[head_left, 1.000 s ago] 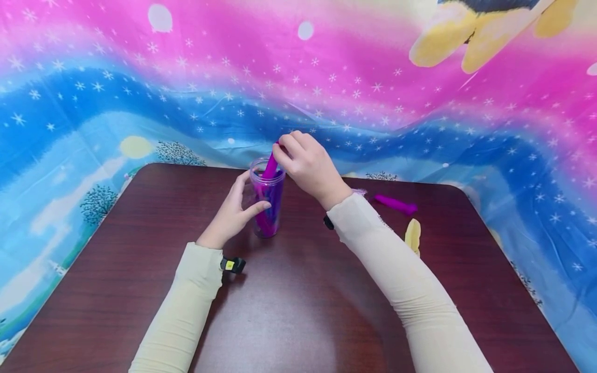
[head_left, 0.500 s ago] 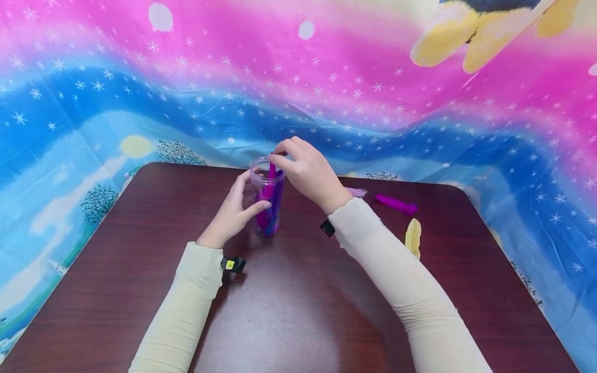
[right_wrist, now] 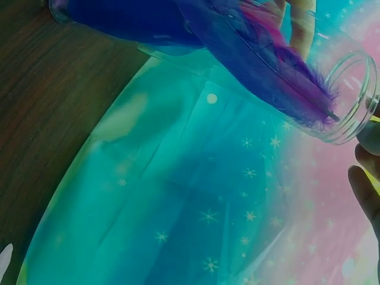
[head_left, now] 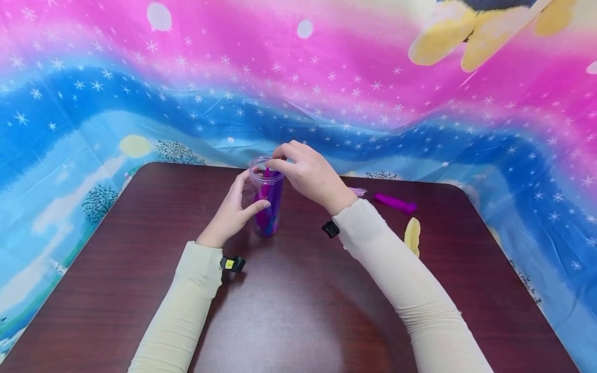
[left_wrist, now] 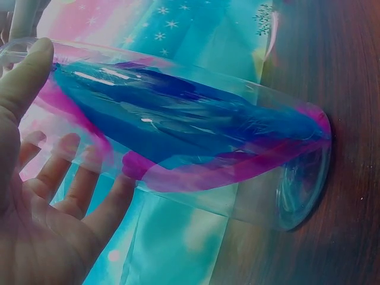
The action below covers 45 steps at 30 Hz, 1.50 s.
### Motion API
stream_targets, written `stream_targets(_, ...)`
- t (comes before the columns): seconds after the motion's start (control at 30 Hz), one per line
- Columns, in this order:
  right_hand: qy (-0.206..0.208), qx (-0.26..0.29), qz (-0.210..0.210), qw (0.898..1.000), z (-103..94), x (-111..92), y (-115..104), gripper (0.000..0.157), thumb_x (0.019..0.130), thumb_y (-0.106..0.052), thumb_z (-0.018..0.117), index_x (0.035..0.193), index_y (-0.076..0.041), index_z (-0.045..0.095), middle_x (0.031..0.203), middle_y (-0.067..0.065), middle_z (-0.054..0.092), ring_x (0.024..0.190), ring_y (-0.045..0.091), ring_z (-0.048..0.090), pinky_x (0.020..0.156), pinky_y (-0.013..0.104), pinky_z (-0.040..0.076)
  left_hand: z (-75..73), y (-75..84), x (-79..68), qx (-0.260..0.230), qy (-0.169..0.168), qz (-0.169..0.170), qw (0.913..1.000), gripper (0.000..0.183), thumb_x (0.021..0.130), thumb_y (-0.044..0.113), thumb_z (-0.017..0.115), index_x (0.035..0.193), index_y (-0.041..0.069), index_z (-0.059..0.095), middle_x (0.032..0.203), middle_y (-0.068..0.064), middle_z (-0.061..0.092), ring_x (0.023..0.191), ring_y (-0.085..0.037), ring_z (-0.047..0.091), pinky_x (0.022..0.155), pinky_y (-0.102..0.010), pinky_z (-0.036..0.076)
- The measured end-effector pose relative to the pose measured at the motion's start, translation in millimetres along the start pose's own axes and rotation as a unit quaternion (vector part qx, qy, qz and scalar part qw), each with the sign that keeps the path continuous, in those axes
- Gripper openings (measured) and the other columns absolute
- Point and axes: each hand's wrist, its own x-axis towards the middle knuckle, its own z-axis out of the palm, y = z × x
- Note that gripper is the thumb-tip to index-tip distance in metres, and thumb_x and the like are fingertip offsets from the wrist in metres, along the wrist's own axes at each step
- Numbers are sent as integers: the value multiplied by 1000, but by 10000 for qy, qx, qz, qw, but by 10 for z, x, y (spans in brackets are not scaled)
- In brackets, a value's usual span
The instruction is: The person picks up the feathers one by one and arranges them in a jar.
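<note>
A tall clear jar (head_left: 268, 231) with a threaded rim stands at the middle of the table. My left hand (head_left: 233, 207) holds it from the left, thumb at the front and fingers behind. In the left wrist view blue feathers (left_wrist: 160, 113) and a magenta feather (left_wrist: 219, 175) lie inside against the wall. A purple feather (right_wrist: 255, 71) leans inside in the right wrist view. At the jar's mouth, my right hand (head_left: 312, 173) pinches the top of a magenta feather (head_left: 266, 174) that is mostly inside; its fingertips are partly hidden.
Right of the jar lie a magenta feather (head_left: 395, 203) and a yellow feather (head_left: 412, 235) on the dark wooden table (head_left: 289, 300). A pale pink item (head_left: 358, 191) is partly hidden behind the right wrist. A printed cloth (head_left: 224, 119) hangs behind the table.
My right hand has moved down to the jar's rim, and the magenta feather has slid deeper into the jar. The left hand and the jar stay in place.
</note>
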Motion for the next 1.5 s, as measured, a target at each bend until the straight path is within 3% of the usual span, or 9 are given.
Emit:
stream_targets(0.43,211,9,66,9998,-8,-67,-11,23,95,7,62,110,-5,74,103,11,67,87,26,61,76,32,53,-10,-24,-10,-40,-11,-120,9999,77,97,22,71,158,17,23,151,-16,39,139,-33,43,115,-56,37)
stream_targets(0.67,365,39,251,9990,-53,-143,-29,22,95,5,66,113,-4,74,105,11,68,91,26,63,82,34,55,-5,-43,-2,-118,31,-135,9998,76,97,19,70,158,16,24,151,-17,39,139,-35,43,115,-56,36)
stream_targets(1.0,701,171,578,9957,-123,-284,-33,22,93,3,68,114,-4,74,103,12,67,94,26,61,80,34,53,0,-37,7,-173,52,-136,9997,78,96,18,72,158,14,25,151,-16,39,138,-34,44,115,-54,37)
stream_targets(1.23,866,309,1105,9896,-174,-443,-43,21,93,-1,71,114,-4,74,108,13,66,97,28,61,82,37,53,7,-43,9,-118,55,-89,9999,77,96,17,72,158,14,25,151,-17,39,138,-35,44,115,-54,37)
stream_targets(1.5,1271,518,1797,9741,-131,-706,34,24,91,-1,74,115,-2,73,108,15,65,100,29,60,85,37,51,20,-39,16,-110,52,-108,9999,76,96,19,72,156,14,26,150,-16,39,137,-34,45,114,-54,38)
